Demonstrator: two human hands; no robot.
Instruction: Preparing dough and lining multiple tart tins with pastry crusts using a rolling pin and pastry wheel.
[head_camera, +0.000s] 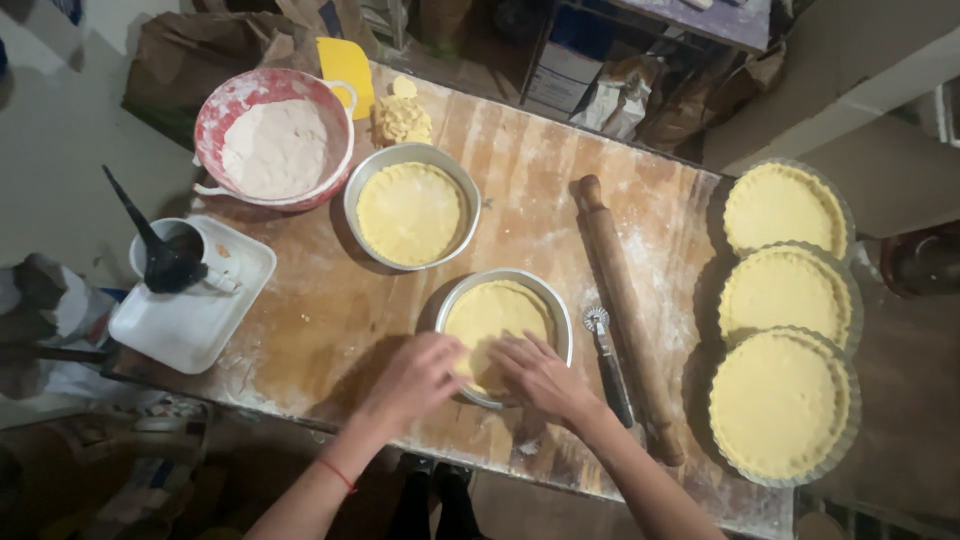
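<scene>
1. Nearest the cam I see the two forearms coming up from the bottom edge; left hand (415, 375) and right hand (540, 375) both sit on the near rim of a round metal pan (560, 320) lined w/ pale dough (495, 315).
2. Wooden table (520, 180), biggest thing in view, floury, runs diag. across the frame; the pan sits near its front edge, approx. centre.
3. Three fluted tart tins w/ dough, stacked in a column at the right end: near one (780, 405), mid one (785, 290), far one (785, 208). Each overlaps the next.
4. Red-and-white bowl of flour (275, 140) at the far left corner.
5. Second lined pan (412, 205), just beyond and left of the one under my hands, right beside the bowl.
6. White tray (195, 320) at the left edge, carrying a white cup (175, 255) w/ a dark brush standing in it.
7. Rolling pin (625, 300), lying betw. the pan and the tart tins, well clear of the right hand.
8. Left hand: fingers loosely spread, pressing dough at the pan's near-left edge; holds nothing. Red thread on the wrist.
9. Right hand: fingers apart, flat, tips on the dough at the near-right edge; no grip on anything.
10. Pastry wheel cutter (605, 355), just beside the pan, touching the pin's side as far as I can tell.
11. Yellow scraper (345, 65) and dough scraps (402, 118) at the far edge.
</scene>
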